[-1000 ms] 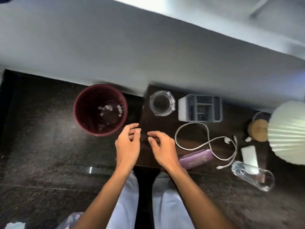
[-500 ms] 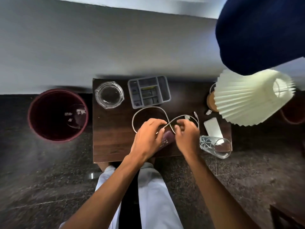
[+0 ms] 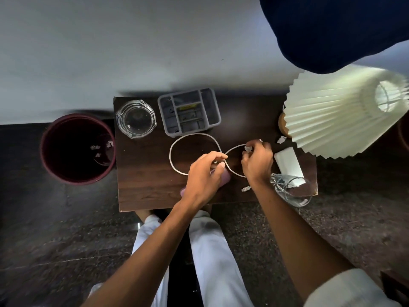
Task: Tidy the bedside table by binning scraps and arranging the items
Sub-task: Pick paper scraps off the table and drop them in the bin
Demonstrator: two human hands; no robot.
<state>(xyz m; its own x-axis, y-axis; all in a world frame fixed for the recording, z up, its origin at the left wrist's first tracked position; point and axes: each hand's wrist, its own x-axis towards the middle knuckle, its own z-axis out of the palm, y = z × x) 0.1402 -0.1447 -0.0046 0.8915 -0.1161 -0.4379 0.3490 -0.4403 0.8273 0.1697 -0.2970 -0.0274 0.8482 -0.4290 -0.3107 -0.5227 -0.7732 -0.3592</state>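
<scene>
1. white paper scrap (image 3: 248, 148) pinched in right hand (image 3: 257, 161) fingertips, just above cable (image 3: 194, 135).
2. left hand (image 3: 204, 176) fingers half-curled over cable crossing, hold unclear.
3. carry scrap clear of cable to bin (image 3: 77, 149).

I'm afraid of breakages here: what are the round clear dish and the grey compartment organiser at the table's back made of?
The round clear dish looks like thick pressed glass: transparent, with bright glints on its rim. The grey compartment organiser looks like matte moulded plastic: opaque, thin even walls, no shine.
</scene>
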